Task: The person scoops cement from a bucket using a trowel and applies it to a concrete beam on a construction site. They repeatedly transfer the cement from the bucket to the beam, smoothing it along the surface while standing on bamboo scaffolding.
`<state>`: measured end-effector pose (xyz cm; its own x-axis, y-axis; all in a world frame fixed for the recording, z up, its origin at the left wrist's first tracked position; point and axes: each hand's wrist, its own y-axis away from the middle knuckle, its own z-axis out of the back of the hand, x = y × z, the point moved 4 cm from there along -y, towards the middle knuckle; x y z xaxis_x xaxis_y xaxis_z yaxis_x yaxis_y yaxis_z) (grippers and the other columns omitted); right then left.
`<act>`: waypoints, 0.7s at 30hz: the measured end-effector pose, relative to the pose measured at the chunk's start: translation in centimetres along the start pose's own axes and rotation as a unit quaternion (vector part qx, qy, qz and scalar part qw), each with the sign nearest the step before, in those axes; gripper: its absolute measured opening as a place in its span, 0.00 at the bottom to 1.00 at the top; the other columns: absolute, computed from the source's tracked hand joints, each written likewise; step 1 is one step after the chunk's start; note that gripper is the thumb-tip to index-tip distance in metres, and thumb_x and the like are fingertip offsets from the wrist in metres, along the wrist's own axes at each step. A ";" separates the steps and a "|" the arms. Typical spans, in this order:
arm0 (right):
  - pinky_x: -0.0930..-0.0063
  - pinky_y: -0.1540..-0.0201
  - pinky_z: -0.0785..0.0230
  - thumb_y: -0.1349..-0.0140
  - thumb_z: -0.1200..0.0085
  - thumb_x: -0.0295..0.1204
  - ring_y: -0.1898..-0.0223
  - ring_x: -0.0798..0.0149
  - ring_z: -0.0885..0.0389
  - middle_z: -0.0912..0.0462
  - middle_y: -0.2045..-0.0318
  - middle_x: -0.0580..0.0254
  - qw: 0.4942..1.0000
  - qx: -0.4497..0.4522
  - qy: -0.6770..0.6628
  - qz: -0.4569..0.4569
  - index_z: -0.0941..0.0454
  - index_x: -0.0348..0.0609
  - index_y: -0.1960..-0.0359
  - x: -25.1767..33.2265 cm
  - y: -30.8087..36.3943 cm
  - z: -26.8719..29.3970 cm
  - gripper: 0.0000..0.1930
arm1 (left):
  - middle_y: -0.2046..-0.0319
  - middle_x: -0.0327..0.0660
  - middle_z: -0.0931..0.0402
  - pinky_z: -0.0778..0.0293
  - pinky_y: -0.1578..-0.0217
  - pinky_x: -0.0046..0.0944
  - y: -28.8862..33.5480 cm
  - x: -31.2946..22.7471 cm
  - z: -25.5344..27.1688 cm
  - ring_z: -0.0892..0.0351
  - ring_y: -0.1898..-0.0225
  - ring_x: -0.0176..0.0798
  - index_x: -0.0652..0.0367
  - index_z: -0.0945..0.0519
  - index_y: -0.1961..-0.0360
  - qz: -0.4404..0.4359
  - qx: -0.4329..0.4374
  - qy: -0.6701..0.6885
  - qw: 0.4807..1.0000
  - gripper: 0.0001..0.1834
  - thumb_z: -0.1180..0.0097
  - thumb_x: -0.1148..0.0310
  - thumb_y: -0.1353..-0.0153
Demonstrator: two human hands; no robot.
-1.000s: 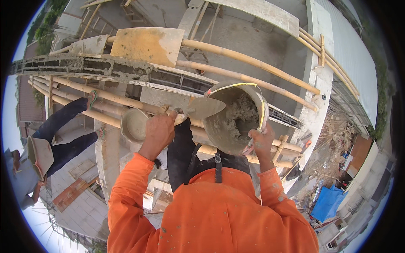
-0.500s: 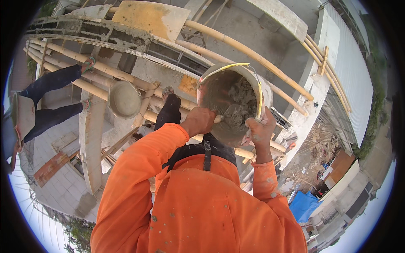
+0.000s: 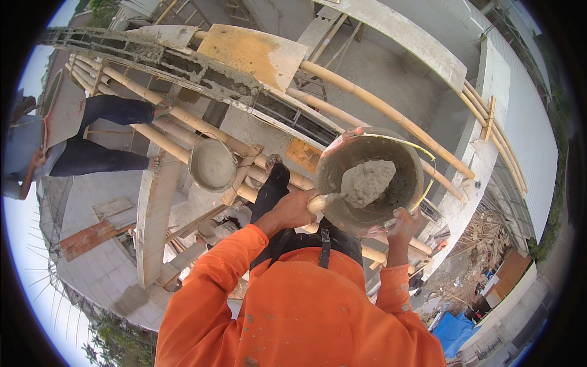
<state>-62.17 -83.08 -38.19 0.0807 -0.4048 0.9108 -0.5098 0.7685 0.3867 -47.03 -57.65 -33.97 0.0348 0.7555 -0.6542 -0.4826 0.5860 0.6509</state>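
My left hand (image 3: 290, 210) is closed round the wooden handle of a trowel (image 3: 318, 203). A heap of wet grey mortar (image 3: 369, 180) covers its blade, over the mouth of a bucket (image 3: 408, 162). The bucket tilts toward me, and its inner wall is smeared with mortar. On its near right rim my right hand (image 3: 403, 223) is clamped, close to the yellow handle (image 3: 422, 194). Beyond the bucket runs a long formwork channel (image 3: 293, 110) with steel bars inside and rough mortar along its left part.
Bamboo poles (image 3: 379, 110) form the scaffold, far above debris (image 3: 477, 251). A second bucket (image 3: 213, 164) hangs or rests by the poles at left; another pail (image 3: 208, 231) shows lower down. A co-worker's legs (image 3: 104, 110) stand on the left poles. A plywood sheet (image 3: 251, 52) lies beyond the channel.
The trowel, earlier down in the mortar, is now raised with a heap on it. The bucket sits further right in the view, and the whole view has shifted.
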 end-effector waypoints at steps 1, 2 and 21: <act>0.82 0.71 0.37 0.59 0.54 0.15 0.73 0.74 0.30 0.28 0.71 0.69 1.000 -0.001 0.003 0.002 0.29 0.35 0.54 0.0 0.1 0.0 0.24 | 0.73 0.48 0.21 0.26 0.66 0.42 -0.6 2.2 -0.1 0.20 0.69 0.47 0.64 0.25 0.53 -0.044 -0.058 0.031 0.997 0.27 0.40 0.73 0.60; 0.82 0.70 0.37 0.60 0.54 0.14 0.72 0.74 0.30 0.28 0.71 0.69 1.000 -0.006 0.010 0.004 0.29 0.35 0.53 0.0 0.3 0.3 0.25 | 0.74 0.46 0.22 0.26 0.68 0.41 -0.9 2.4 0.7 0.20 0.71 0.44 0.64 0.25 0.53 -0.013 -0.064 0.104 0.992 0.26 0.40 0.73 0.60; 0.82 0.71 0.38 0.61 0.53 0.18 0.73 0.74 0.30 0.24 0.70 0.69 0.994 0.004 0.112 -0.008 0.25 0.32 0.56 0.9 0.4 2.3 0.24 | 0.77 0.41 0.25 0.25 0.72 0.37 -1.2 8.4 8.2 0.24 0.77 0.40 0.62 0.27 0.51 -0.016 -0.144 0.224 0.964 0.25 0.46 0.74 0.56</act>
<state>-64.29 -84.32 -37.53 0.2771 -0.2966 0.9139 -0.5131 0.7585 0.4018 -38.96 -49.64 -37.10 -0.2968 0.4985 -0.8145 -0.7129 0.4518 0.5363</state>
